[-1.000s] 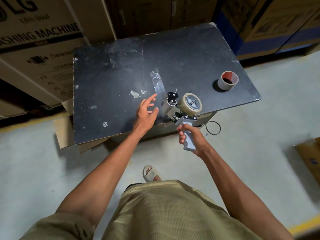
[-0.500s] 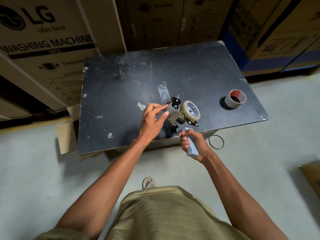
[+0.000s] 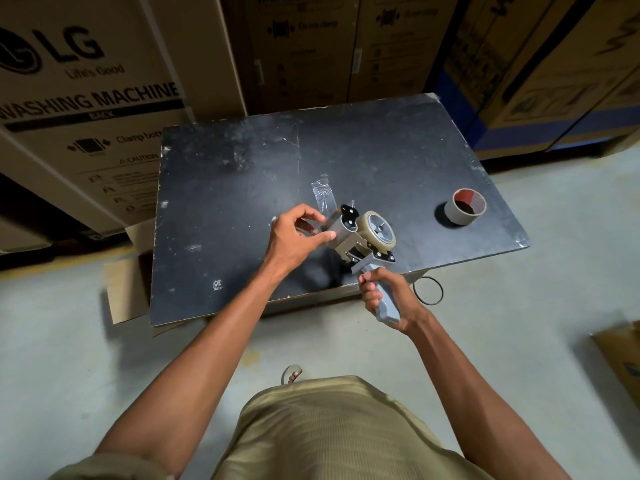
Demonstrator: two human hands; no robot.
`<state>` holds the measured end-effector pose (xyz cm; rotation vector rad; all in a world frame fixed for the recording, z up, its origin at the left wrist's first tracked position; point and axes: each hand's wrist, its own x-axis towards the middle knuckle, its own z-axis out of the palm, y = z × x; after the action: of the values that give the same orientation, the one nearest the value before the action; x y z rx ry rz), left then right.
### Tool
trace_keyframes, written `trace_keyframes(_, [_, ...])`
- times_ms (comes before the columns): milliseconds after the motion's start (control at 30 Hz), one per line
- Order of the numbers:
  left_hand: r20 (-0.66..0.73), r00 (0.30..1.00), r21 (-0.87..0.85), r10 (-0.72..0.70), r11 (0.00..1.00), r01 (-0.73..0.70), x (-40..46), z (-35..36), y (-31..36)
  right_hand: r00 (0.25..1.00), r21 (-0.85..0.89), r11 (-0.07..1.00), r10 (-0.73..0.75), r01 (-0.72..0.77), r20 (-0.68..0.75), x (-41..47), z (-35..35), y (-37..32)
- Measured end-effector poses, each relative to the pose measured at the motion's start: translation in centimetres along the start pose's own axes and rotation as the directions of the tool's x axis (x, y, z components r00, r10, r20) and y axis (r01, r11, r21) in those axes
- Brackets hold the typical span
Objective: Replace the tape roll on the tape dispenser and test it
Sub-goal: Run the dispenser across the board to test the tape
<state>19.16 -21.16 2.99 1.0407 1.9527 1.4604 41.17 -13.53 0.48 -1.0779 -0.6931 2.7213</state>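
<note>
My right hand (image 3: 388,297) grips the grey handle of the tape dispenser (image 3: 363,244), held just above the near edge of the black board (image 3: 225,209). A tan tape roll (image 3: 376,230) sits on the dispenser's hub. My left hand (image 3: 298,233) is at the dispenser's front end, its thumb and fingers pinching the clear tape end by the roller. A strip of clear tape (image 3: 323,195) is stuck on the board just beyond. An almost empty roll with a red core (image 3: 465,206) stands on the board at the right.
The black board lies over a cardboard box (image 3: 128,271) on a grey floor. Large cardboard cartons (image 3: 86,109) stand close behind and to the left. A black ring (image 3: 428,289) lies on the floor by the board's near edge. Another carton edge (image 3: 620,358) shows at the right.
My left hand has moved from open above the board to the dispenser's front and now pinches the tape end there. The dispenser has lifted slightly off the board.
</note>
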Motion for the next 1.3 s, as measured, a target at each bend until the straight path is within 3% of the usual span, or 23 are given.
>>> trace_keyframes(100, [0.058, 0.998, -0.073, -0.012, 0.997, 0.016, 0.2, -0.6, 0.1, 1.0, -0.025, 1.0, 0.009, -0.009, -0.015, 0.0, -0.2, 0.1])
trace_keyframes(400, [0.246, 0.968, -0.018, -0.039, 0.999, 0.045, 1.4, -2.6, -0.3, 0.997, 0.006, 0.997, 0.072, -0.072, -0.002, 0.0, -0.6, 0.0])
trace_keyframes(600, [0.273, 0.957, -0.052, -0.1, 0.992, 0.118, 2.0, -3.5, -0.6, 0.993, 0.0, 0.994, 0.113, -0.113, -0.022, 0.1, 0.3, -0.8])
trace_keyframes(967, [0.315, 0.926, 0.072, -0.208, 0.978, 0.195, 3.3, -4.4, -2.0, 0.986, -0.001, 0.987, 0.16, -0.161, -0.045, 1.3, 0.0, -0.9])
trace_keyframes(1300, [0.454, 0.864, 0.076, -0.219, 0.975, 0.208, 5.3, -5.1, -1.8, 0.979, -0.001, 0.979, 0.204, -0.204, -0.001, 1.3, -0.8, -1.7])
